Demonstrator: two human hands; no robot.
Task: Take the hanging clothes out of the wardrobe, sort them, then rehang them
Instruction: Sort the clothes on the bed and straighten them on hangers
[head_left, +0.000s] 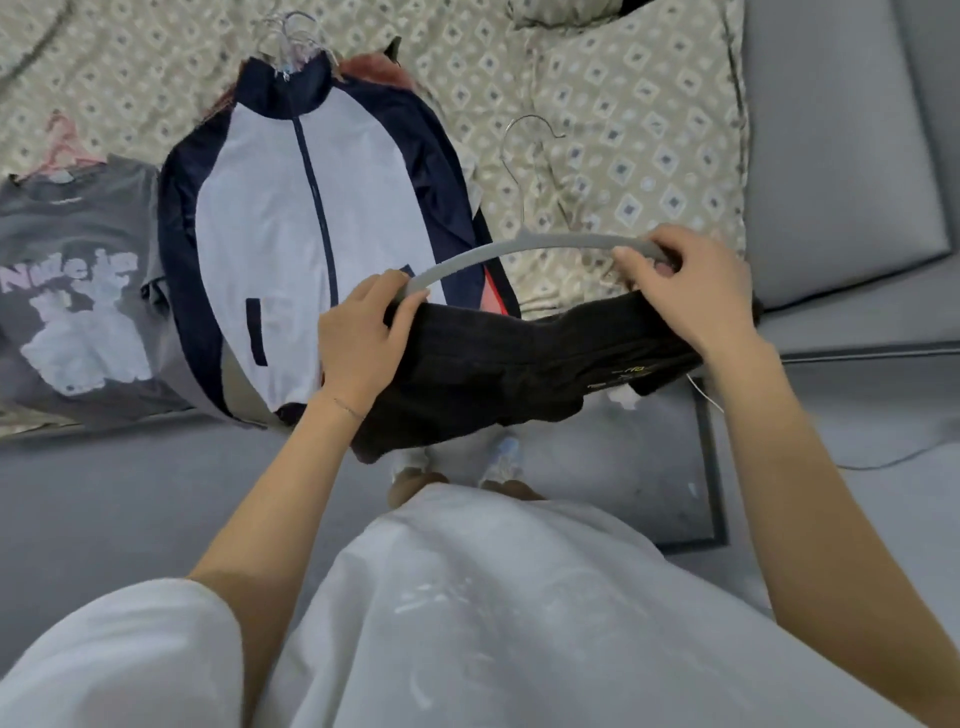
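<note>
Head view. I see the left hand (363, 338) curled round one end of a grey hanger (519, 243) and the right hand (691, 291) pinching the other end. Both hands also bunch a black garment (519, 374), held at the near edge of the bed (649, 130). On the bed, a navy-and-white zip jacket (311, 234) reaches the near edge. A grey printed T-shirt (78, 291) lies against it toward the near left corner.
</note>
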